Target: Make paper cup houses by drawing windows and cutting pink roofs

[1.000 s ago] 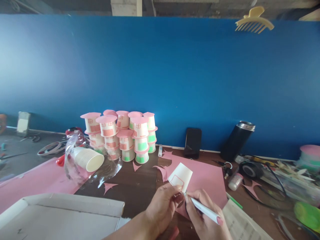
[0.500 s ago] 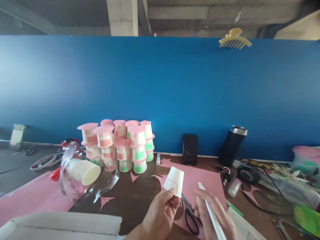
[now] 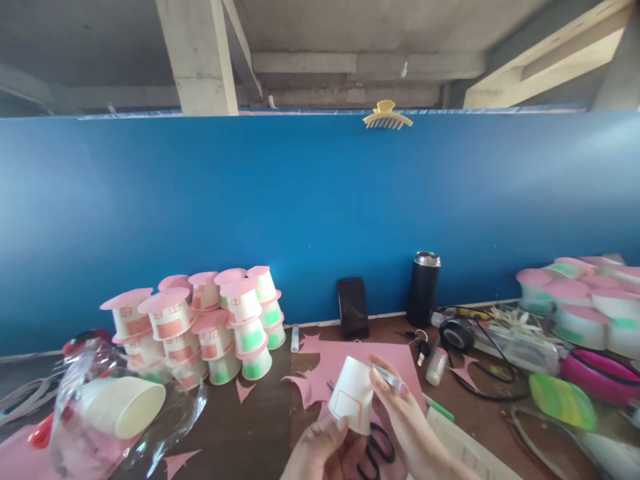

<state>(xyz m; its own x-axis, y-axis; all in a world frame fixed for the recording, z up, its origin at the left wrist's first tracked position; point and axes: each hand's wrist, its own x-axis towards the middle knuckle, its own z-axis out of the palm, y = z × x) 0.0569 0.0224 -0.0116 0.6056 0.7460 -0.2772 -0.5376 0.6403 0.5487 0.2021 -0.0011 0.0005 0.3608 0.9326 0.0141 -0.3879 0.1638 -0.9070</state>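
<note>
My left hand (image 3: 323,453) holds an upturned white paper cup (image 3: 351,395) by its rim; a pink outlined rectangle is drawn on its side. My right hand (image 3: 407,427) grips a white marker (image 3: 389,379) whose tip lies against the cup's upper right side. Both hands are low in the middle of the head view, above a pink paper sheet (image 3: 345,360) and black-handled scissors (image 3: 376,451).
Stacked cup houses with pink roofs (image 3: 210,320) stand at back left. A plastic sleeve of plain cups (image 3: 117,413) lies at left. A phone (image 3: 353,307) and black flask (image 3: 423,288) lean on the blue wall. Tape, cables, more pink-topped cups (image 3: 575,300) crowd the right.
The camera has tilted up and turned right. My right hand brought the marker from beside the cup up against its top. The cup has been lifted slightly and turned.
</note>
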